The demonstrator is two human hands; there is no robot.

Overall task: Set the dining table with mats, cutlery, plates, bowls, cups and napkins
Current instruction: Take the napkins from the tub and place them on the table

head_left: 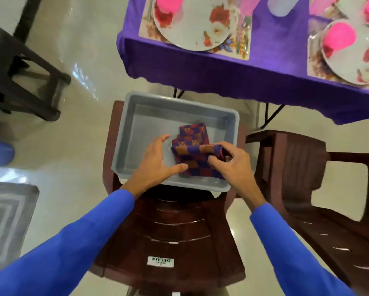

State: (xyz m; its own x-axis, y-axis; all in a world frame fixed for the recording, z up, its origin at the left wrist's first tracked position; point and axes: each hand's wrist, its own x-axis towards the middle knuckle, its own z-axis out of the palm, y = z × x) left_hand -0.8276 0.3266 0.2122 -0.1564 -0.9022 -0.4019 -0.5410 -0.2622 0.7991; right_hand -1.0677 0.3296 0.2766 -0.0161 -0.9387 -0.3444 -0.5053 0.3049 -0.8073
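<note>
Stack of folded checked cloth napkins, purple, maroon and orange (195, 144), sits in the right half of the shallow grey plastic rectangular tray (145, 116). Tray rests on the seat of the dark brown plastic chair (170, 227) directly below you.

Your right hand (232, 165) pinches the top napkin's right edge, fingers clamped on the cloth, that edge curled up off the stack. Your left hand (158, 161) is flat and spread, fingers apart, thumb tip touching the stack's lower left corner, palm over the tray floor. It grips nothing. Both arms in blue sleeves.

Beyond the tray: table under a purple tablecloth (222, 67), already carrying floral placemats (242, 54), white floral plates (192, 28) and pink plastic cups (339, 36) standing on the plates. Cutlery beside the near plate is blurred.

Second brown plastic chair (307, 167) is to your right, dark stool (19, 71) at upper left, grey floor mat (6, 221) at lower left.
</note>
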